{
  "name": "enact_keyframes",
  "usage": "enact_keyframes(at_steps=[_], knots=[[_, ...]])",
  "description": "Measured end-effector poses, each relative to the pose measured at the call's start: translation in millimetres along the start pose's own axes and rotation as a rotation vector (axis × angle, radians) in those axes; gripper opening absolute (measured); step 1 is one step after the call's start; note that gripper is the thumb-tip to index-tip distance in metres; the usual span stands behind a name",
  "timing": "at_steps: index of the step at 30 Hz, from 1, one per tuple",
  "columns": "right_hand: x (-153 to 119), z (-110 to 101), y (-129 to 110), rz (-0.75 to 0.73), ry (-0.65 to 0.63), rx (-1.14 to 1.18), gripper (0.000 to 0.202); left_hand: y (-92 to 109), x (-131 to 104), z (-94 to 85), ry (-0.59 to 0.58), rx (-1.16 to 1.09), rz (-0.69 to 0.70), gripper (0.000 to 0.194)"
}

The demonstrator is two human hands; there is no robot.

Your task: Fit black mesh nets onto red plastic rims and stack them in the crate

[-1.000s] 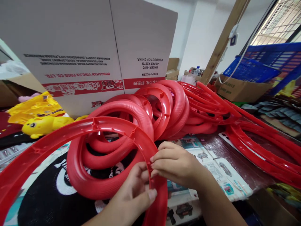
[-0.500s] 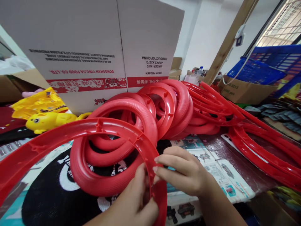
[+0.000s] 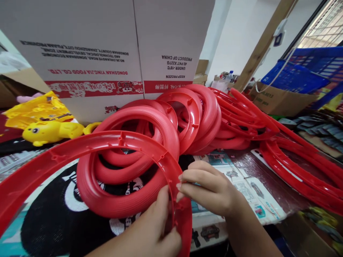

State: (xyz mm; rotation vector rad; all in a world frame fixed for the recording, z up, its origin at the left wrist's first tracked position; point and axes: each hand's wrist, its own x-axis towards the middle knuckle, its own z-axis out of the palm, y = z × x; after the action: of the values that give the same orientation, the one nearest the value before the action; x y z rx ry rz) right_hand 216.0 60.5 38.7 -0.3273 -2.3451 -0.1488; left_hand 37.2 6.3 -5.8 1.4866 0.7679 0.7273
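Holding a red hoop (image 3: 134, 141) near its right side, we have its open, ribbed channel facing us; the rest arcs away, then round and out of view at left. Our left hand (image 3: 157, 225) pinches the inner wall, thumb nearer us than the fingers. Our right hand (image 3: 207, 187) has its fingertips drawn together against the channel, just right of the left; we cannot tell whether they also grip some small part.

Handling, by our judgement: moulded plastic, light for its span, fairly stiff in section but apt to flex and twist if held at one point. Glossy, so probably slippery. We would take hold of the wall close to a rib; the small pegs look easiest to snap.

Behind the hoop, ridged rings (image 3: 120, 206) lie heaped, the nearest on black cloth (image 3: 50, 221). Left: a yellow toy (image 3: 53, 132). Far: a white carton (image 3: 107, 28), print upside down. Right: a printed sheet (image 3: 241, 192), then curved strips (image 3: 316, 198); far right, a blue basket (image 3: 318, 59).
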Motion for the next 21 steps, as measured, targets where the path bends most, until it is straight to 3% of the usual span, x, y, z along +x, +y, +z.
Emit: enact_keyframes(at_steps=[7,13,18,21], knots=[[-1,9,8,-0.003,-0.02,0.097,0.009,-5,-6,5.9,-0.059,-0.181,-0.145,0.068],[-3,10,10,0.091,-0.031,0.164,0.012,-3,-5,5.9,-0.06,-0.509,-0.148,0.046],[-4,11,9,0.066,-0.057,0.139,0.013,-8,0,5.9,0.156,-0.619,-0.233,0.04],[-3,12,9,0.058,-0.091,0.115,0.016,-12,1,7.5,0.162,-0.578,-0.233,0.04]])
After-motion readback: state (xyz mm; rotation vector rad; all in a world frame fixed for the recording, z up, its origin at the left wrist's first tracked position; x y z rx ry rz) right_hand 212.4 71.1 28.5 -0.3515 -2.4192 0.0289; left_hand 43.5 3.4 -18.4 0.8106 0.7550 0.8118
